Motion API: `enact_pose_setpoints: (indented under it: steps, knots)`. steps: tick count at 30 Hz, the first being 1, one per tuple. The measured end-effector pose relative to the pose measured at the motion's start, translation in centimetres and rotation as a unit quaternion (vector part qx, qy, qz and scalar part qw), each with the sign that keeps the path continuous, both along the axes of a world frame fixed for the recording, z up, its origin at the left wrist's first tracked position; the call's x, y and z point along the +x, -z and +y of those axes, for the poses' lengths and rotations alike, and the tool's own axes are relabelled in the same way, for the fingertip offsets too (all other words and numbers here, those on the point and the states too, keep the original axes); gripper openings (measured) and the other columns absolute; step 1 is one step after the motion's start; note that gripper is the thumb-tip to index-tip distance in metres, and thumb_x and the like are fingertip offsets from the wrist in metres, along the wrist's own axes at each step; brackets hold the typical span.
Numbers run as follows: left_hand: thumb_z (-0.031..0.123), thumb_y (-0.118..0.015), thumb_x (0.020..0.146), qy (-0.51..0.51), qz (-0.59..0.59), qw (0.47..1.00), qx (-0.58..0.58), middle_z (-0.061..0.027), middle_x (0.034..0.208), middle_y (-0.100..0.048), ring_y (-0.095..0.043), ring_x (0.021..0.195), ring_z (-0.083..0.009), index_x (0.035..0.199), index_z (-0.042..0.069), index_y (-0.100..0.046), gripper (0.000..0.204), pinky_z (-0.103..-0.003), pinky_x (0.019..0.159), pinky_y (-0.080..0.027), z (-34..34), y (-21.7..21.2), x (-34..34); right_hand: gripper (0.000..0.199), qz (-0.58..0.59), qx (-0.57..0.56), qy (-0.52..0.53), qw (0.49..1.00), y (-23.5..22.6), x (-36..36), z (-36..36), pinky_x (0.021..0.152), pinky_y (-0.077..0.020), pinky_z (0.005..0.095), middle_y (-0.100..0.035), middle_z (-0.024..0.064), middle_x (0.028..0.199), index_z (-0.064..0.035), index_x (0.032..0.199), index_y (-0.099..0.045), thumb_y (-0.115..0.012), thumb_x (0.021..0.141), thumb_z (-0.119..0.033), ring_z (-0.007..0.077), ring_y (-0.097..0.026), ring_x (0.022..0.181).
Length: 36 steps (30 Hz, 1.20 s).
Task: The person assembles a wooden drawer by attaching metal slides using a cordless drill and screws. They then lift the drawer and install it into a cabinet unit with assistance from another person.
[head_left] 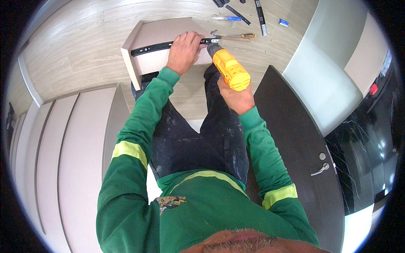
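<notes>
A pale drawer (pixel 156 29) sits in front of me with a black metal drawer slide (pixel 152 48) lying along its side. My left hand (pixel 184 51) is closed over the slide near its right part, fingers gripping it against the drawer. A yellow cordless drill (pixel 231 69) is in my right hand (pixel 238 96), fingers wrapped round its grip, which is mostly hidden. The drill's dark chuck points at the right end of the slide. The bit tip and any screw are too small to make out.
Beyond the drawer, a screwdriver (pixel 247 35), another black slide (pixel 261 19) and a small blue box (pixel 283 22) lie on the wood-look floor (pixel 93 46). A pale cabinet (pixel 84 139) stands left. On the right is a dark door (pixel 295 139) with a silver handle (pixel 320 170).
</notes>
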<state>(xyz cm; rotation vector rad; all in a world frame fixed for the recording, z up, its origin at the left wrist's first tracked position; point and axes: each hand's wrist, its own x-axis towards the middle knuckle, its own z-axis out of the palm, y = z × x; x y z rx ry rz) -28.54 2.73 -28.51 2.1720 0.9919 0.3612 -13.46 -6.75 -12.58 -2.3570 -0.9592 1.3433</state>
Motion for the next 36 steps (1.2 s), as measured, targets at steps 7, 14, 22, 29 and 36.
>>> enact_pose_setpoints:
  steps: [7, 14, 22, 29, 36]
  knots:
    - [0.022, -0.074, 0.087, -0.004, -0.021, 1.000, 0.014, -0.0059, 0.103, -0.062, -0.061, 0.097, -0.0270, 0.114, 0.010, -0.067, 0.030, -0.040, 0.085, -0.049, 0.0, 0.1, 0.0, 0.021, -0.011, 0.009, -0.033, 0.999, 0.1, 0.2, -0.2, 0.077, -0.0573, 0.0372, -0.074, 0.0181, 0.092, 0.0013, 0.102, -0.070, -0.069, 0.083, -0.008, 0.0311, -0.074, 0.088]
    - [0.026, -0.072, 0.089, -0.013, -0.033, 0.999, 0.041, -0.0042, 0.098, -0.060, -0.060, 0.096, -0.0246, 0.110, 0.010, -0.069, 0.027, -0.039, 0.084, -0.048, -0.2, 0.6, -0.1, 0.023, -0.006, -0.017, -0.034, 0.999, 0.1, 0.2, -0.1, 0.079, -0.0570, 0.0362, -0.074, 0.0180, 0.093, 0.0018, 0.105, -0.069, -0.068, 0.085, -0.009, 0.0312, -0.074, 0.089]
    - [0.023, -0.074, 0.087, -0.018, -0.041, 0.998, 0.035, -0.0040, 0.100, -0.062, -0.061, 0.095, -0.0249, 0.111, 0.010, -0.069, 0.027, -0.039, 0.081, -0.048, -0.2, 0.8, -0.1, 0.025, -0.013, 0.039, -0.079, 0.996, 0.9, 0.7, -1.0, 0.080, -0.0562, 0.0356, -0.073, 0.0170, 0.097, 0.0023, 0.108, -0.066, -0.066, 0.085, -0.008, 0.0300, -0.073, 0.090]
    - [0.024, -0.074, 0.087, -0.025, -0.043, 0.998, 0.045, -0.0039, 0.097, -0.061, -0.061, 0.093, -0.0248, 0.109, 0.010, -0.070, 0.026, -0.039, 0.080, -0.048, -0.3, 1.2, -0.1, 0.015, -0.002, -0.042, -0.045, 0.998, -0.1, -0.1, 0.2, 0.081, -0.0529, 0.0419, -0.069, 0.0150, 0.090, -0.0035, 0.098, -0.067, -0.061, 0.089, -0.014, 0.0330, -0.069, 0.089]
    - [0.024, -0.074, 0.087, -0.026, -0.044, 0.998, 0.039, -0.0042, 0.097, -0.061, -0.061, 0.093, -0.0251, 0.108, 0.009, -0.070, 0.026, -0.039, 0.081, -0.048, -0.2, 1.2, -0.2, 0.022, -0.036, -0.006, -0.122, 0.992, 0.8, 0.5, 0.0, 0.081, -0.0551, 0.0386, -0.072, 0.0166, 0.093, 0.0014, 0.105, -0.066, -0.063, 0.085, -0.008, 0.0333, -0.071, 0.089]
